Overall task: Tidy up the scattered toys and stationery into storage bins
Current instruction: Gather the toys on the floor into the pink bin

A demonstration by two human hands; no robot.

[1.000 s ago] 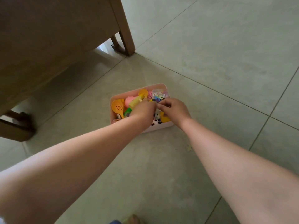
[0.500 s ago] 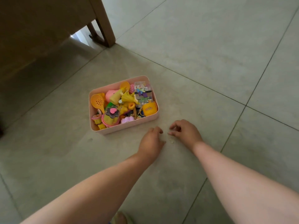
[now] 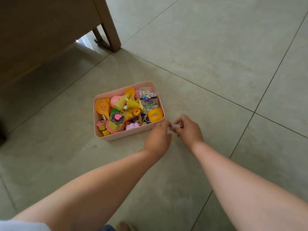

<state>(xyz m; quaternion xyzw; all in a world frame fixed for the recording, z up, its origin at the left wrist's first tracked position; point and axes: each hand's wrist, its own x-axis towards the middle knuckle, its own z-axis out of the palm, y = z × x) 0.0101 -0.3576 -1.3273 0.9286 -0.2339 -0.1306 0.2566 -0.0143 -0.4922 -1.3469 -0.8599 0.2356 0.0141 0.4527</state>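
A pink storage bin full of small plastic toys sits on the tiled floor. Just beside its near right corner, left hand and right hand meet fingertip to fingertip, fingers curled; whether they pinch anything cannot be told. A wooden furniture leg stands well behind the bin.

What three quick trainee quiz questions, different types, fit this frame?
1. True or false: the pink rectangular plastic bin sits on the grey tiled floor.
2. Which lies nearest the right hand? A) orange perforated toy spoon B) yellow toy cup with lettering C) brown wooden furniture leg
3. Fill in: the left hand and the right hand meet ____ the bin, above the floor.

Key: 1 true; 2 B; 3 outside
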